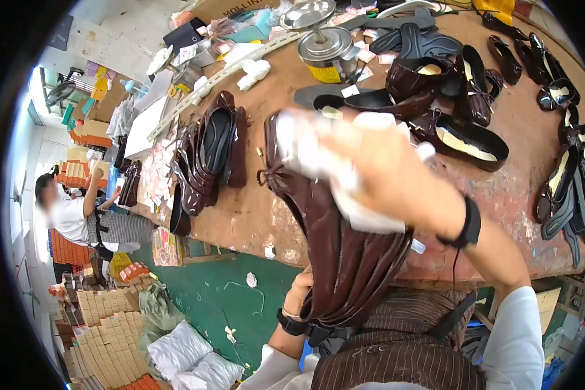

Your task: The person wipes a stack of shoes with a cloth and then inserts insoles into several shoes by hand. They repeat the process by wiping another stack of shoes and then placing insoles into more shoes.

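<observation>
A nested row of glossy dark burgundy flat shoes [331, 260] with small bows leans over the table's near edge. My left hand [299, 296] is closed around its heel end, low at my front; part of that hand is hidden behind the shoes. My right hand [377, 156], smeared by motion, grips a white cloth [370, 211] over the toe end of the row. The cloth covers part of the front shoe, whose bow shows at its left. Left of my hands, another nested group of burgundy shoes [205, 162] stands on the table.
Loose burgundy shoes [468, 140] and grey insoles [413, 42] lie across the right and far side of the brown worktable [260, 214]. An open metal can [325, 55] stands at the back. A co-worker [78, 214] works at the far left, near stacked boxes [110, 331].
</observation>
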Demonstrator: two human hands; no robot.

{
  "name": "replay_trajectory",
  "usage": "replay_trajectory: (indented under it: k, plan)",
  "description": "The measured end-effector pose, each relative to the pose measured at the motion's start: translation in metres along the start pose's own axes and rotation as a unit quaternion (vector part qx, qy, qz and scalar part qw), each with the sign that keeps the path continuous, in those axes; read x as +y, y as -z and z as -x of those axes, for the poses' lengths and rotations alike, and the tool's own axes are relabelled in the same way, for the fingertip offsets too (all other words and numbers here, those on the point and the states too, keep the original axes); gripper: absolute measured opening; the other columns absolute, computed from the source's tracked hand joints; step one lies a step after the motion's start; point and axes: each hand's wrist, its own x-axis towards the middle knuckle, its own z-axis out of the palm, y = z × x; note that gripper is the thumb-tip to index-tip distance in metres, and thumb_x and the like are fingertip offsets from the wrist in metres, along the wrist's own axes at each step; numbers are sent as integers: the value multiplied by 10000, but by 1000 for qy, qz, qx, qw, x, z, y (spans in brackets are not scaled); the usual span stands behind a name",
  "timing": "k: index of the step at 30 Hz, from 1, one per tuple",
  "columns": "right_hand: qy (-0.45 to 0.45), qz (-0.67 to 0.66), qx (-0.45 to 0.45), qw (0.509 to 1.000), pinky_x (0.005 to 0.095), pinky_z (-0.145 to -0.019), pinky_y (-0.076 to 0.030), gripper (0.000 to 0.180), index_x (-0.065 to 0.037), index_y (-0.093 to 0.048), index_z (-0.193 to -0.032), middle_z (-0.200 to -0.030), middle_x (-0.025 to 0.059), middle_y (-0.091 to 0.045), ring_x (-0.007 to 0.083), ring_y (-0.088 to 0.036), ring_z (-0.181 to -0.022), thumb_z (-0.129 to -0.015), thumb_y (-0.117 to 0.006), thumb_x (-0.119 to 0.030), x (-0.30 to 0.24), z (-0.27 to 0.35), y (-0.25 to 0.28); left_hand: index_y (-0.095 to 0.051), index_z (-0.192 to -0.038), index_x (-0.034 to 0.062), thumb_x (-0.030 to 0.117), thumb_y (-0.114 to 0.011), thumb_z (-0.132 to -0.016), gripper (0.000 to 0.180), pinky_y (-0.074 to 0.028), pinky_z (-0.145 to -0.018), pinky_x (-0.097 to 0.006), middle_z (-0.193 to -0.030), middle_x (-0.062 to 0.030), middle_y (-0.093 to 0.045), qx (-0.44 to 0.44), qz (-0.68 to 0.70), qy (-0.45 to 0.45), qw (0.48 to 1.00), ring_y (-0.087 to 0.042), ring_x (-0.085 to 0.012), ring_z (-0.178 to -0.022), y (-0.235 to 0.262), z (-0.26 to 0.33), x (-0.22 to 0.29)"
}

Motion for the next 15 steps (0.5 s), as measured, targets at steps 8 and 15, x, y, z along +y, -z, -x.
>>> replay_trajectory:
  k: [8, 15]
  plan:
    - [114, -102, -76, 985, 325, -550, -535, 478, -128, -632, -1247, -899, 41, -572, 200, -616, -720, -769, -636, -103, -37, 58, -8, -538, -1309, -74, 260, -494, -904, 527, -538, -921, -344, -1205, -184, -655, -79, 171, 28, 982, -665, -259, -1058, 84, -25, 1]
    - [17, -161, 68, 984, 331, -563, -582, 457, 2, -653, -1161, -1080, 147, -623, 282, -703, -890, -711, -669, -75, -41, 99, -91, -485, -1387, 15, 441, -419, -987, 588, -456, -1025, -351, -1328, -117, -572, -17, 67, -184, 981, -576, -239, -1165, 39, -21, 74]
